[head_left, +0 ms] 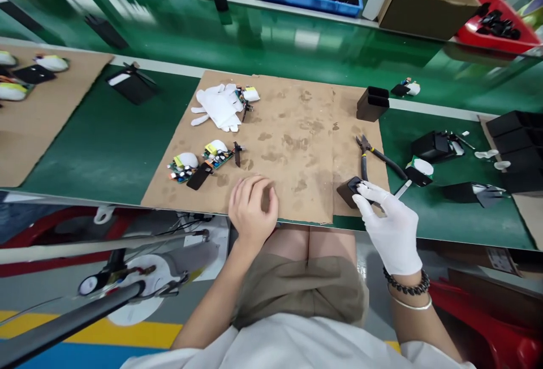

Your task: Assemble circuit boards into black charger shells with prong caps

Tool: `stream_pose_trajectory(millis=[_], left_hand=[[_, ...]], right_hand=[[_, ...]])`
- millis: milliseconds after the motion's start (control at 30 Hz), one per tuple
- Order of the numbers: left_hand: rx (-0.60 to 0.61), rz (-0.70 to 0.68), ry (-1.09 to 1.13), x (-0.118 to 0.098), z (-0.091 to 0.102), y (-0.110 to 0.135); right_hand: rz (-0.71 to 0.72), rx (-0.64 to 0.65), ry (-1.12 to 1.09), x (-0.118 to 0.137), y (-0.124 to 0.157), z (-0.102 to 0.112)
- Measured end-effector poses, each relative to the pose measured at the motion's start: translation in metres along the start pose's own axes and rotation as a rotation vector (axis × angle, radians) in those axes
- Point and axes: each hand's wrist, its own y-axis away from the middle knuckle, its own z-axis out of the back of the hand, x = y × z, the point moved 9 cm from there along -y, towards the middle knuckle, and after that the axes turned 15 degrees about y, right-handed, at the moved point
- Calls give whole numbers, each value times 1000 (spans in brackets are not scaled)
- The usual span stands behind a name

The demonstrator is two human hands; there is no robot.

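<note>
My bare left hand (253,207) rests on the cardboard sheet (292,103) near its front edge, fingers loosely curled with a gap beside the thumb, nothing seen in it. In a white glove, my right hand (388,222) has thumb and fingertips on a small black plastic case (349,192) at the sheet's right front. Just beyond it lie pliers (374,157) with dark handles, jaws pointing away. Left of my left hand are two circuit boards (217,154) with white blobs, a flat black piece (199,176) and a small black part (237,154).
White gloves (218,107) lie at the sheet's back left beside another board. A black case (373,103) stands at the back right. More cases (430,146) and a stack (517,148) sit rightward. A green conveyor belt (271,46) runs behind; a blue tray (311,4) holds black parts.
</note>
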Motion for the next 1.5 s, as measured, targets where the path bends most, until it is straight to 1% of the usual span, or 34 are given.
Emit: stream_pose_trajectory(millis=[100,200,267,367,433,500,567,633,667,733,767,833,900,967,1000,1067,1100,1300,1367,1500], left_hand=[[-3,7,0,1,0,0],[4,5,1,0,0,0],[16,13,6,1,-1,0],[26,20,9,2,-1,0],[21,7,8,1,-1,0],[14,-3,3,0,0,1],[11,1,-5,0,0,1],[8,12,-12,1,0,1],[5,14,-15,1,0,2],[5,8,-17,0,0,2],[3,1,-16,0,-1,2],[7,0,-9,0,-1,2],[10,11,4,2,-2,2],[7,19,10,3,-2,3],[6,17,8,2,-1,3],[0,-1,1,0,0,2],[0,-11,-3,-1,0,2],[5,-50,-13,-5,0,0],[-2,-50,-5,-6,1,0],[12,-35,10,-4,1,-1]], right_hand=[[-74,18,-27,-4,-2,1],[-63,3,-31,0,-2,1],[-11,3,4,3,-1,0],[84,57,97,2,-2,-5],[169,77,139,5,-5,-3],[245,50,186,11,-8,4],[259,-25,228,16,-10,14],[220,-83,236,18,-10,18],[189,-89,226,16,-10,16],[103,-34,165,6,-10,3],[39,7,95,-3,-12,-4],[-137,100,-152,-25,-16,-19],[-314,201,-481,-40,-20,-32],[-422,341,-762,-40,-23,-44],[-450,415,-853,-35,-25,-48],[-469,510,-940,-25,-28,-50],[-468,521,-945,-20,-30,-50],[-379,413,-807,-8,-40,-40],[-371,431,-801,-4,-40,-41],[-375,520,-811,4,-40,-47]])
